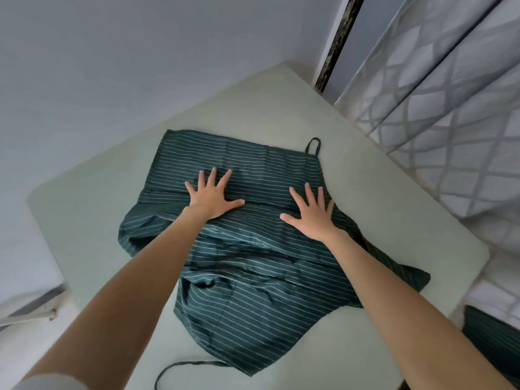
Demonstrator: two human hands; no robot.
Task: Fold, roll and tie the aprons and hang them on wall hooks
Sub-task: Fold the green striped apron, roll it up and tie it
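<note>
Pressing flat w/ both palms is the step in hand, by my read: left hand (213, 196) and right hand (311, 213) lie spread on the striped apron (253, 249), fingers straight and splayed wide, gripping nothing, just bearing down on the cloth.

The apron sits mid-table (84, 220), far part fairly smooth toward the far corner, near part bunched and creased toward the near edge, one corner drooping over the right edge. A small loop (313, 145) pokes out at its far right corner; a tie strap (183, 367) curls on the table by the near edge.

To do it well, prob.: sweep palms outward from the middle, not just down, so creases run off the sides. Work the rumpled near half too, since hands are only on the far half. Pull the overhanging corner back onto the table first, and lay the strap clear so it's free for tying after the roll. Square edges before any fold; a skewed fold gives a lopsided roll.

Count: 1 apron on the table, 1 more bit of striped cloth (489, 333) off the right edge, maybe a 2nd apron, can't tell. 2 hands, 1 loop, 1 strap seen. No wall hooks in view.
</note>
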